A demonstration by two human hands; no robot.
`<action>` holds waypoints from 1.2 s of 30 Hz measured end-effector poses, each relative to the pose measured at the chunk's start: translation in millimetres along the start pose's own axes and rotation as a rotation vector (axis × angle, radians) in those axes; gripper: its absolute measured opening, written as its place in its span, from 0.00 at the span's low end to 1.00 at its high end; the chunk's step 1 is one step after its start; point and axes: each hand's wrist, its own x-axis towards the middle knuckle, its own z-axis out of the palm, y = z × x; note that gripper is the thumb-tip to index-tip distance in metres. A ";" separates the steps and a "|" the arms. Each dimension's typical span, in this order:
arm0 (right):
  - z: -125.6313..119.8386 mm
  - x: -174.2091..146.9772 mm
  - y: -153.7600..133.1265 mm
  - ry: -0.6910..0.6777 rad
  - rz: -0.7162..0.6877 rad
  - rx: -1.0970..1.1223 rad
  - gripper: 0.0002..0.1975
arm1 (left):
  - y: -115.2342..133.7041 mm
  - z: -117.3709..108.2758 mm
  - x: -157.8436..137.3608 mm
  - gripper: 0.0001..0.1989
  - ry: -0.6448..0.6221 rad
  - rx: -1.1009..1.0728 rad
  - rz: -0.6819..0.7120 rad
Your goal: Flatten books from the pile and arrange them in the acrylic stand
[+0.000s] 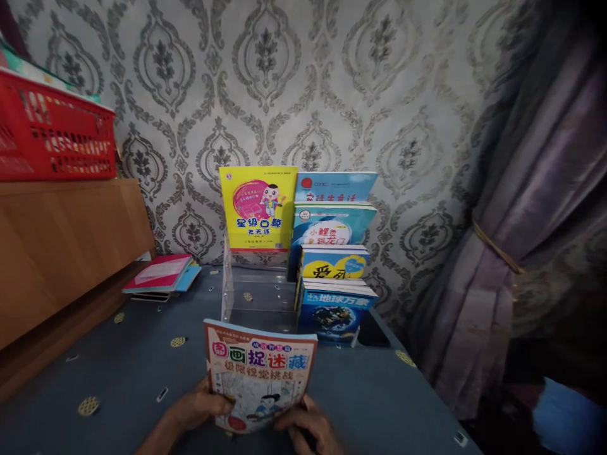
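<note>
Both hands hold one book (260, 379) with a brown-edged, illustrated cover, tilted up above the table in front of me. My left hand (202, 404) grips its left edge, the thumb lying on the cover. At the lower right edge, my right hand (308, 426) is closed on the same book; part of its fingers is hidden behind it. Beyond stands a clear tiered book rack (258, 303). A yellow workbook (260, 208) leans in its back left. Stacked in tiers on the right are a light blue book (336, 186), a teal book (334, 227), a yellow-and-blue book (334, 262) and earth-picture books (334, 313).
A pile of books with a pink one on top (161, 273) lies at the left of the dark tablecloth (128, 373). A red basket (57, 126) sits on a wooden cabinet (76, 240). A dark flat object (372, 332) is beside the rack. A tied curtain (478, 303) hangs right.
</note>
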 end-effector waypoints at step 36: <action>-20.3 15.7 -52.4 0.249 0.033 0.176 0.16 | 71.9 2.5 -20.6 0.20 0.029 0.360 0.113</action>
